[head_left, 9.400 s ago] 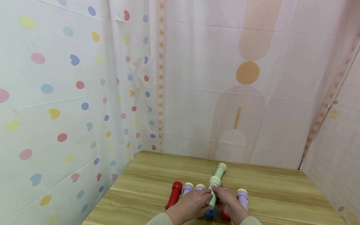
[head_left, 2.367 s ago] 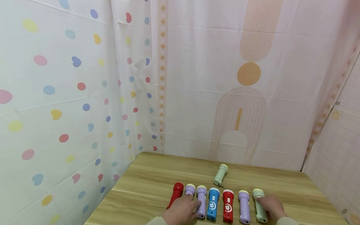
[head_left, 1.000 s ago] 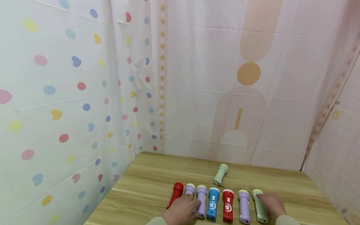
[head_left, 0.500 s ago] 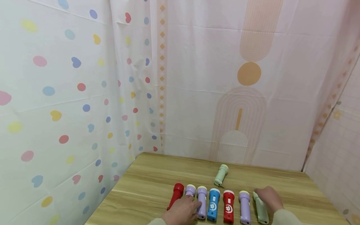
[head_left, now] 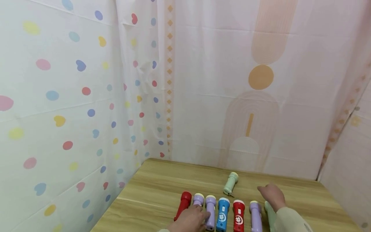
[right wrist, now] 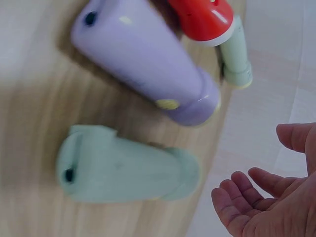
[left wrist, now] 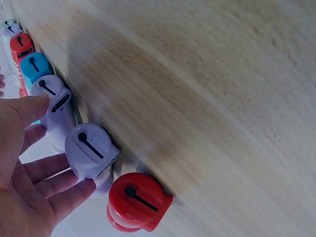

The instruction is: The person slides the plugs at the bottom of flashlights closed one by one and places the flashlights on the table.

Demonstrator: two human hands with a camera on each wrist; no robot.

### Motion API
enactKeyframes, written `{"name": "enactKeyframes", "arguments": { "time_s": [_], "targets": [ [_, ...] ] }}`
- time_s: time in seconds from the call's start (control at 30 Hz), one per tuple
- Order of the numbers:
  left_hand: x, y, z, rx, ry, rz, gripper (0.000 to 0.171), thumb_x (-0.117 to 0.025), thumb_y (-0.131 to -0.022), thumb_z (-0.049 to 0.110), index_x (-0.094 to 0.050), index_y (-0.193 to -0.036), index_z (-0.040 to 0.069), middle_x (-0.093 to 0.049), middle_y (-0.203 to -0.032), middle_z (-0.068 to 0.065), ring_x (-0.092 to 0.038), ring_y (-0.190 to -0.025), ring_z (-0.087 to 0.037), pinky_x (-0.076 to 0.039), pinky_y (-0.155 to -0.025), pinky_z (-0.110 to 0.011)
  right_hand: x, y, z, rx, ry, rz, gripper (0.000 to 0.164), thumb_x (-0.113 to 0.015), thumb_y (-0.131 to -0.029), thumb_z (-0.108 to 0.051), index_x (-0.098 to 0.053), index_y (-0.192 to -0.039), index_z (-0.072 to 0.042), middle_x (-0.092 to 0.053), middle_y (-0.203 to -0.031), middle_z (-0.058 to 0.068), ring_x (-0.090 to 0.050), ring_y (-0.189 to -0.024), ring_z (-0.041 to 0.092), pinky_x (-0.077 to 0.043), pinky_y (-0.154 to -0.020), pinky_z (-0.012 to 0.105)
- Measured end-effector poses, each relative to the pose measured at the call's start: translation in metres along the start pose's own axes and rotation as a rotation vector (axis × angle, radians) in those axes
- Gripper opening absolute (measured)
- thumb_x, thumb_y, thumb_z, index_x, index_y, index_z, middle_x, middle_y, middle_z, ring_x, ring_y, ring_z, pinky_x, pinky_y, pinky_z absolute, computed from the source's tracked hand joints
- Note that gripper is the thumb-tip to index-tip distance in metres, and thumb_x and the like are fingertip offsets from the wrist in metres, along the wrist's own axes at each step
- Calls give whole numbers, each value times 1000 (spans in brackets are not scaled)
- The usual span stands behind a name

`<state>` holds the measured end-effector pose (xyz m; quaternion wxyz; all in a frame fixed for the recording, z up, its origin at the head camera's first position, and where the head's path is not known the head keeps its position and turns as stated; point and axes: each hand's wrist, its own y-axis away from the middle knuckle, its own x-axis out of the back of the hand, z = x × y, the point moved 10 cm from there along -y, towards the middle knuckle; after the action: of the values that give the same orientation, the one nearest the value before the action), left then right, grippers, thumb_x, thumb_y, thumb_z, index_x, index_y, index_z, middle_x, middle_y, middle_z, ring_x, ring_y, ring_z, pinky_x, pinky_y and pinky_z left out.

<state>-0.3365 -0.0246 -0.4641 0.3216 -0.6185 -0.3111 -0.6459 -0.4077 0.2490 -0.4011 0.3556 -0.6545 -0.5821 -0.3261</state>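
Observation:
Several toy flashlights lie in a row on the table. At its left end are a red flashlight [head_left: 183,205] and two purple flashlights, one [head_left: 198,199] partly covered by my left hand [head_left: 189,220]. The thumb is at the other purple flashlight [left wrist: 57,116] and the fingertips touch the covered one [left wrist: 91,148]. A blue flashlight [head_left: 223,215], a red one with a white emblem [head_left: 239,214] and a third purple flashlight [head_left: 256,216] follow. My right hand [head_left: 272,195] is raised with nothing in it, beyond the green flashlight [right wrist: 128,165] at the right end. My sleeve partly hides that one.
Another green flashlight [head_left: 231,183] lies apart, farther back on the wooden table [head_left: 162,180]. A dotted curtain [head_left: 72,112] hangs at the left, and a patterned curtain [head_left: 203,112] closes the back edge.
Earlier both hands held a green flashlight over the row; later one lies at the right end under my right hand. That hand has since let go and moved forward. My left hand stays put.

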Motion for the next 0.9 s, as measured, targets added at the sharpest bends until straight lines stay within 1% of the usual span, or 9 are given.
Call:
{"name": "enactKeyframes", "arguments": {
  "time_s": [0.13,0.2,0.23,0.3,0.37,0.43,0.57,0.73,0.9],
  "targets": [
    [-3,1,0,24,43,-19,37,-75,-88,34,-67,-125,31,-58,-90,11,-46,-77,-4,-46,-63,-23,-2,-9,-16,31,26,13,49,-54,-93,-25,-60,-109,21,-59,-114,38,-57,-105,54,-48,-87,58],
    [-4,0,0,29,38,-21,38,-75,-89,35,-67,-125,32,-58,-90,10,-44,-76,-5,-45,-62,-23,-3,-14,-24,44,40,21,51,-53,-94,-25,-58,-113,22,-58,-116,39,-56,-107,55,-47,-88,58],
    [-4,0,0,28,26,-20,37,-75,-89,36,-67,-125,32,-58,-90,10,-44,-76,-5,-45,-62,-23,-3,-17,-27,50,37,27,50,-53,-94,-25,-59,-112,21,-58,-115,39,-56,-106,55,-47,-87,58],
    [-3,-1,1,26,4,-18,37,-74,-89,37,-67,-125,33,-58,-91,9,-45,-77,-5,-46,-63,-23,-3,-23,-34,59,33,49,48,-54,-93,-24,-60,-109,20,-60,-110,38,-58,-101,54,-49,-83,57],
    [-3,-2,1,25,-16,-19,37,-74,-89,37,-67,-125,33,-59,-92,9,-45,-79,-6,-47,-64,-24,-3,-29,-40,60,16,66,43,-55,-92,-23,-62,-99,19,-63,-101,35,-61,-92,50,-50,-78,55],
    [-3,-3,1,24,-26,-21,36,-74,-89,36,-67,-124,33,-59,-92,9,-46,-80,-6,-47,-64,-24,-3,-36,-45,53,-2,77,36,-56,-89,-21,-62,-86,14,-63,-87,28,-62,-81,42,-50,-71,52],
    [-5,-5,0,23,-30,-27,35,-74,-89,35,-67,-123,33,-59,-93,9,-47,-81,-6,-47,-64,-24,-7,-49,-52,41,5,84,27,-54,-87,-20,-58,-73,2,-60,-76,16,-58,-72,32,-49,-65,48],
    [-7,-7,-1,39,11,-58,37,-74,-88,34,-67,-125,34,-59,-93,10,-46,-80,-6,-47,-65,-24,-21,-61,-55,16,-32,63,30,-51,-91,-20,-62,-77,5,-61,-78,17,-58,-74,32,-49,-68,49],
    [-9,-7,-2,56,29,-89,42,-78,-84,37,-67,-125,35,-56,-91,9,-46,-78,-7,-47,-65,-24,-37,-63,-63,19,-64,58,26,-53,-87,-16,-62,-76,6,-60,-75,15,-52,-68,28,-47,-64,45]
  ]
}}
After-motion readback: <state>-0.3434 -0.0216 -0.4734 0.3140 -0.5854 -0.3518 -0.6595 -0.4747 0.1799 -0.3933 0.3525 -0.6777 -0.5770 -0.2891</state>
